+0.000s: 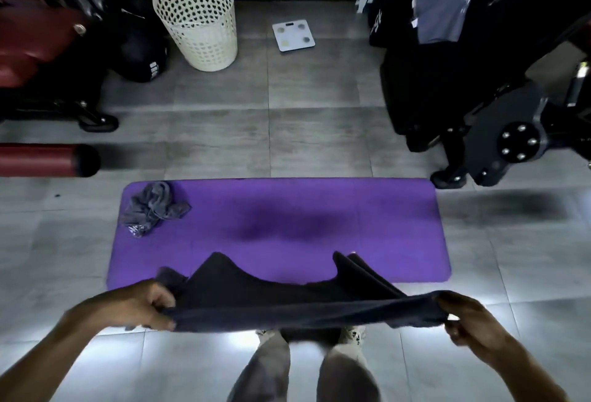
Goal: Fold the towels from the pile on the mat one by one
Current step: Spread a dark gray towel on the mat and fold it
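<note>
A dark navy towel is stretched out in the air over the near edge of the purple mat. My left hand grips its left end and my right hand pinches its right end, so the top edge runs taut between them. The towel's far corners hang over the mat. A crumpled grey towel lies on the mat's far left corner.
A cream laundry basket stands on the tiled floor beyond the mat, with a white bathroom scale to its right. Red gym equipment is at the left, and a black machine with hanging clothes is at the right. My legs are below the towel.
</note>
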Available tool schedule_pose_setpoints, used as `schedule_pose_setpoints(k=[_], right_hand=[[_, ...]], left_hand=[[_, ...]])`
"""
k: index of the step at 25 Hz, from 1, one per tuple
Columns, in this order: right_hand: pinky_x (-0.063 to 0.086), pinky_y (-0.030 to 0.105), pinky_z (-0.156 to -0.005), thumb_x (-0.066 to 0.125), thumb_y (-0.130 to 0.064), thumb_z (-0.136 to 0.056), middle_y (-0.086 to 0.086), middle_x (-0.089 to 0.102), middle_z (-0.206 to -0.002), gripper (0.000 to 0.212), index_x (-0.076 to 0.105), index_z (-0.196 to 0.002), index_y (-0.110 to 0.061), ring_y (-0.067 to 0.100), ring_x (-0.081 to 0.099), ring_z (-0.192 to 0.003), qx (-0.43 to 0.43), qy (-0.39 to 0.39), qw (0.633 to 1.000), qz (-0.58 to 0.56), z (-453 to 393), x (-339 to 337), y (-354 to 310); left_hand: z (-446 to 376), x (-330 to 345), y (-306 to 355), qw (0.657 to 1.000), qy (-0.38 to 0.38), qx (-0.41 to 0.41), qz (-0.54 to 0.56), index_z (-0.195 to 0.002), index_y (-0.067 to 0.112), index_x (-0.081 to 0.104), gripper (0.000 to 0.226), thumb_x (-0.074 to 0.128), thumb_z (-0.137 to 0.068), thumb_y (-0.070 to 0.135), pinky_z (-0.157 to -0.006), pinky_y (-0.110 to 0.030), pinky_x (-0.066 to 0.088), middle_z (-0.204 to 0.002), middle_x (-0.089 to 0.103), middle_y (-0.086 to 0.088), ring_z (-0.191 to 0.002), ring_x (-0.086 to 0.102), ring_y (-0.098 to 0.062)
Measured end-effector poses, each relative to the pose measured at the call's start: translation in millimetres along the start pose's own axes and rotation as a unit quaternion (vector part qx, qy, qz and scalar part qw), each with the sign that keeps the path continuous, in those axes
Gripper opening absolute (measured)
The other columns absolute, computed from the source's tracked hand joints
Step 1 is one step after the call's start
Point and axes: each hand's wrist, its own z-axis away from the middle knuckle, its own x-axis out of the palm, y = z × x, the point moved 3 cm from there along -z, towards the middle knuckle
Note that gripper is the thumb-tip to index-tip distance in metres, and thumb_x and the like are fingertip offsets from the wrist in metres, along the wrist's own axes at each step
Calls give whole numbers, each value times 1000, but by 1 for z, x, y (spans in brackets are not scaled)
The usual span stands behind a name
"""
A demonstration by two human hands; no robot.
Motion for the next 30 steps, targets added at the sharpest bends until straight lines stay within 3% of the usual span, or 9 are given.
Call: schedule_pose_setpoints(k=[4,7,10,12,14,18,21,24,30], right_hand=[[18,22,-47,50,-12,-97,5,40,-61,16,57,-95,2,16,34,-48,31,8,997,64,-20,-8,-19],[42,23,-42,51,-9,-99,12,60,-72,14,62,-98,-1,26,57,-56,-14,39,996,82,-71,15,-51],[56,32,-44,50,-12,-101,10,69,-71,17,62,-90,-17,25,67,-53,-60,113,991,29,-170,46,-75],[60,33,-61,54,-27,-99,15,72,-86,14,66,-94,-22,23,71,-66,-157,161,972,63,-243,57,-100],[49,35,-88,53,-26,-98,26,68,-109,25,69,-108,-9,34,67,-96,-259,228,920,184,-294,59,-134],[48,50,-78,40,-26,-100,36,63,-99,39,62,-107,5,52,62,-88,-435,330,760,353,-352,59,-178],[50,51,-71,35,-27,-96,35,62,-92,39,61,-104,2,52,61,-80,-481,360,709,369,-430,65,-140],[50,51,-86,36,-25,-96,29,65,-111,42,64,-116,0,49,59,-98,-490,345,700,390,-521,82,-73],[41,45,-106,30,-33,-93,23,67,-110,53,75,-104,-8,45,59,-110,-428,272,704,496,-734,100,79]], left_hand=[[-36,-18,-43,991,-77,-54,-97,-66,23,66,21,75,-81,34,-52,-28,35,-58,50,13,-51,46,-10],[-73,-37,-22,991,128,28,-36,-61,12,55,31,83,-68,24,-52,-22,31,-55,49,7,-54,42,1],[-143,-77,-10,949,300,74,70,-58,15,46,41,86,-70,16,-46,-19,30,-49,45,6,-48,36,-1],[-197,-110,-4,920,373,107,61,-61,18,47,39,83,-70,32,-47,-22,28,-49,41,7,-45,33,-1],[-236,-147,8,894,430,117,52,-65,18,49,35,81,-75,24,-46,-23,29,-52,40,3,-42,35,-4],[-291,-202,20,809,579,94,-37,-79,8,62,13,75,-81,8,-50,-5,33,-59,54,-8,-50,52,4],[-368,-177,-12,785,606,104,-82,-90,6,71,8,74,-83,7,-74,-23,47,-80,69,-16,-73,67,-16],[-465,-131,-70,795,596,83,-78,-92,9,74,9,74,-84,11,-78,-43,54,-86,73,-18,-83,70,-33],[-660,-44,-150,790,567,151,-177,-83,13,76,1,76,-82,13,-65,-38,54,-79,74,-6,-73,70,-29]])
